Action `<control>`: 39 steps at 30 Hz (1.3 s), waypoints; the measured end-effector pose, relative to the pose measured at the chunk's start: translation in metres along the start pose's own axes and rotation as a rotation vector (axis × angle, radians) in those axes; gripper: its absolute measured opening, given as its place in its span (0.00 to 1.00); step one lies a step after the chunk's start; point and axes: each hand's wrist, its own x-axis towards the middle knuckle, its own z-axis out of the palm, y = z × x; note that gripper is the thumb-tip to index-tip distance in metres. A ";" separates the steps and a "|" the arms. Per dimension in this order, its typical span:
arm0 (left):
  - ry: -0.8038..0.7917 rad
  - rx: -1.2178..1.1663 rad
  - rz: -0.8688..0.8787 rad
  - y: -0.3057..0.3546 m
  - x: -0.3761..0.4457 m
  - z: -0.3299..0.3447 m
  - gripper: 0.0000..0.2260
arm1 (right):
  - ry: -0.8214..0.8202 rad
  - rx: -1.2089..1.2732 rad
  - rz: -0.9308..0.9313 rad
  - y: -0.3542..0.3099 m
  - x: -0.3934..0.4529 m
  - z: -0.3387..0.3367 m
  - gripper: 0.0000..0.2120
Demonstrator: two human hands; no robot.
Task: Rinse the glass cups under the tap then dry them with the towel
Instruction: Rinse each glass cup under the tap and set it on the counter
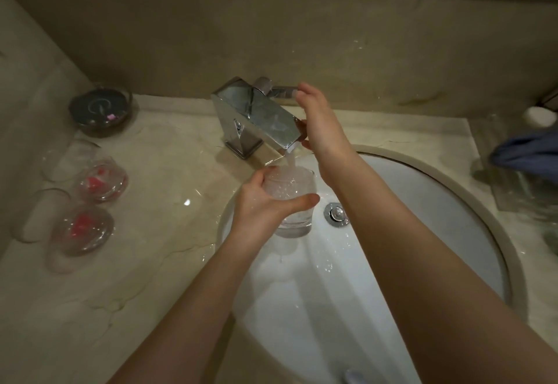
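At the far left, on the beige marble counter (145, 263), a dark round glass dish (101, 110) is seen against the wall, with a small pink item inside. In front of it, clear glass cups with red marks at their bases (102, 183) (83, 229) are laid on their sides, and a further clear cup (72, 158) is faintly visible beside them.

At centre, an angular chrome tap (256, 115) is mounted behind the white oval sink (437, 202), and a stream of water (290, 160) is discharged from its spout. Directly beneath the stream, a clear glass tumbler (291, 202) is held upright over the basin, partly filled with bubbling water; it is gripped around its side by the left hand (265, 205), fingers and thumb curled about the glass. The chrome drain plug (336, 214) is seen just right of the tumbler.

The right hand (318, 121) is placed at the right side of the tap, its fingertips on the chrome lever handle (283, 91); whether the lever is clasped or merely touched cannot be told.

At the far right, a dark blue towel (528, 151) is draped over a clear container (525, 190) on the counter, with a white rounded object (540, 116) behind it.
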 end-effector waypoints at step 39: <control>-0.532 -0.202 -0.600 0.018 -0.068 0.001 0.29 | -0.009 0.125 0.509 0.060 -0.156 -0.071 0.24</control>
